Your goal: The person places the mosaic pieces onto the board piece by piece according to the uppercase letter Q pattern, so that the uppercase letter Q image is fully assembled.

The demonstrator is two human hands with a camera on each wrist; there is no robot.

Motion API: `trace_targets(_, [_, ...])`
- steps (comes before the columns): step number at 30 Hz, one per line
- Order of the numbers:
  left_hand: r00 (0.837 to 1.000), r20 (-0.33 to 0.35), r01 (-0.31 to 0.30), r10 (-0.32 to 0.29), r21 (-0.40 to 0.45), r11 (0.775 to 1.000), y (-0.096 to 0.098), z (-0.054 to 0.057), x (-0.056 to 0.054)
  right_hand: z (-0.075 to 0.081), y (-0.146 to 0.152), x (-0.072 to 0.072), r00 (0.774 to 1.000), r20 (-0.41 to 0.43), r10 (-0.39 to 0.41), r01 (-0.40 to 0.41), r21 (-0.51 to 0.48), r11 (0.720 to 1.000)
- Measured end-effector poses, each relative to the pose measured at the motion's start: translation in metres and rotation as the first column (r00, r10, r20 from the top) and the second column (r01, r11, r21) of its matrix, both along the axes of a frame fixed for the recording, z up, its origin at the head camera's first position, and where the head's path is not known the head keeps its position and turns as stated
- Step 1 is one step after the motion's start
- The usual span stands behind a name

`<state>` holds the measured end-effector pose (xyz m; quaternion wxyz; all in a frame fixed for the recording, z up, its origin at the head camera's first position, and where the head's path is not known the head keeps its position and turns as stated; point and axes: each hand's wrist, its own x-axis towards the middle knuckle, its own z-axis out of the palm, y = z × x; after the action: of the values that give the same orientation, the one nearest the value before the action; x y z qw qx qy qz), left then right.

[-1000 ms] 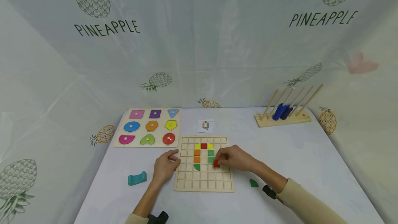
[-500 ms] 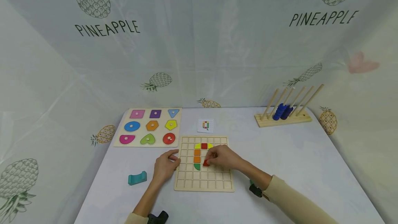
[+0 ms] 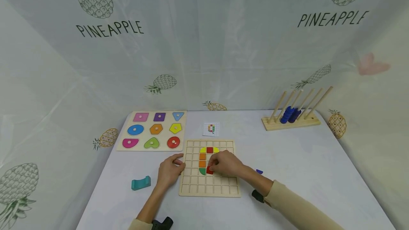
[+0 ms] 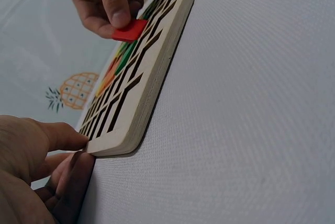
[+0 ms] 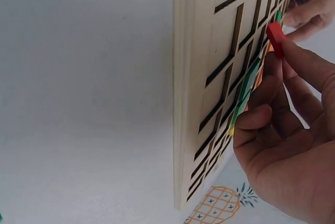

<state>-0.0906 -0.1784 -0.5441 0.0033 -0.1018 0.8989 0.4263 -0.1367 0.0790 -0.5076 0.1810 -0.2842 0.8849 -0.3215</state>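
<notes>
My right hand [image 3: 226,164] pinches a red square tile [image 3: 209,170] between thumb and fingers, over the wooden grid board [image 3: 209,190]. In the left wrist view the red tile [image 4: 130,30] is tilted just above the grid. It is beside a green quarter-round tile [image 3: 202,171]. Two orange tiles [image 3: 202,160], a yellow corner piece [image 3: 202,149] and another red tile [image 3: 209,149] lie in the grid. Green tiles [image 5: 245,90] show in the right wrist view; my right hand hides them from the head. My left hand [image 3: 170,170] touches the board's left edge with its fingertips.
A small pattern card [image 3: 211,134] lies behind the board. A knobbed shape puzzle [image 3: 164,147] is back left, a teal curved block [image 3: 141,183] front left. A peg stand [image 3: 292,126] with blue beads stands back right. A blue piece [image 3: 259,171] lies beside the right forearm.
My right hand has carried the red tile leftward across the board, from right of the green tiles to beside the green quarter-round. My left hand stays at the board's edge.
</notes>
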Motion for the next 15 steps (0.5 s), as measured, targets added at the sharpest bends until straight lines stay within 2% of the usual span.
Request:
trace_targets(7, [1.0,-0.007,-0.001,0.001,0.003,1.0,-0.0001,-0.0003,-0.0003,-0.0009,-0.0046,0.004,1.0,-0.007,-0.005,0.005,0.039,0.999])
trace_targets(15, [1.0,-0.003,-0.006,0.006,0.009,1.0,-0.0003,0.0001,0.0001,-0.0052,-0.0076,0.0046,0.998,-0.067,0.01,-0.007,0.051,0.999])
